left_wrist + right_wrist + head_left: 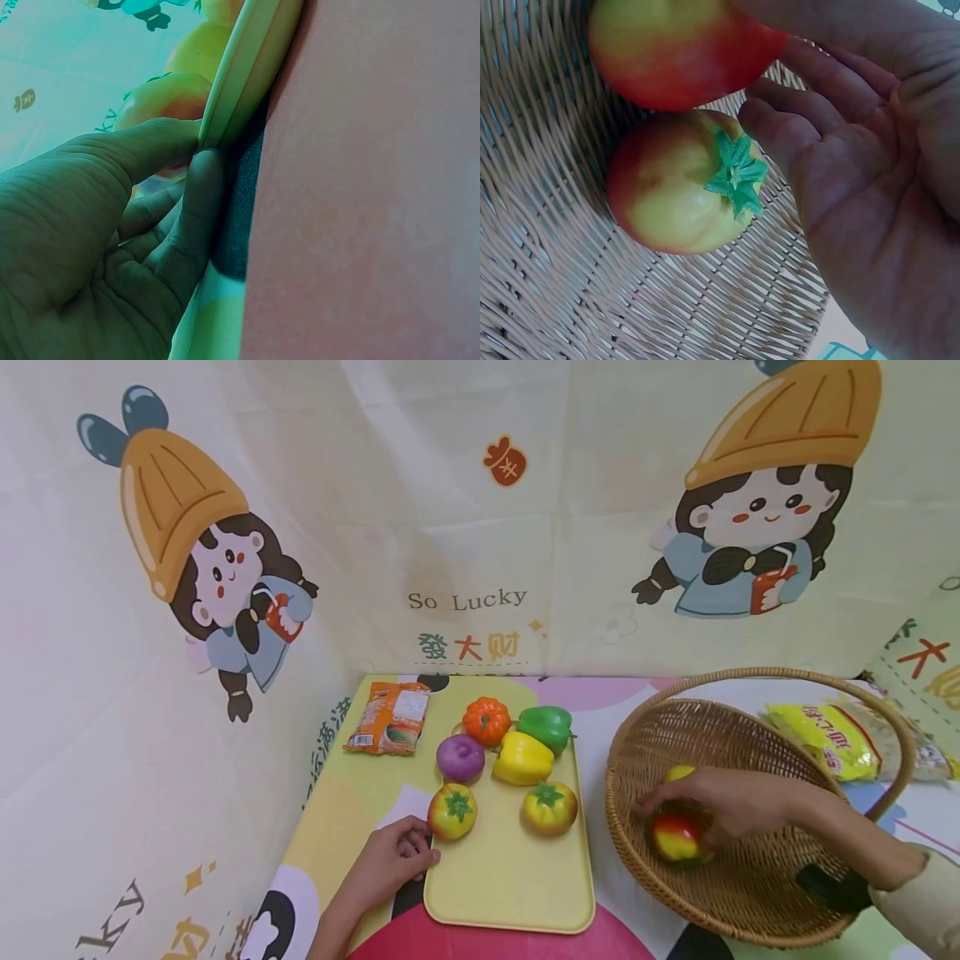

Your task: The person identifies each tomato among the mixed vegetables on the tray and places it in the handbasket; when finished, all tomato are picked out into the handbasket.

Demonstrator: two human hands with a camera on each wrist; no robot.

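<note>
My left hand (pixel 393 860) pinches the left edge of a yellow tray (pixel 510 893), thumb and forefinger at its rim in the left wrist view. On the tray sit two yellow-red toy tomatoes (pixel 550 808) with green leaf tops, a purple toy onion (pixel 461 758), a yellow toy pepper (pixel 523 758), a green toy pepper (pixel 546 728) and an orange toy pumpkin (pixel 487 721). Inside a wicker basket (pixel 630 852), my right hand (pixel 738 806) grips a red-and-yellow toy fruit (pixel 682 56) between thumb and fingers. Another leaf-topped toy tomato (pixel 679 187) lies against the wicker beside it.
An orange snack packet (pixel 390 718) lies at the tray's back left. Behind the basket, on the right, lies a yellow and clear food bag (pixel 832 739). The basket's tall handle (pixel 896 727) arches over its right side. Printed cloth walls (pixel 480 552) enclose the table.
</note>
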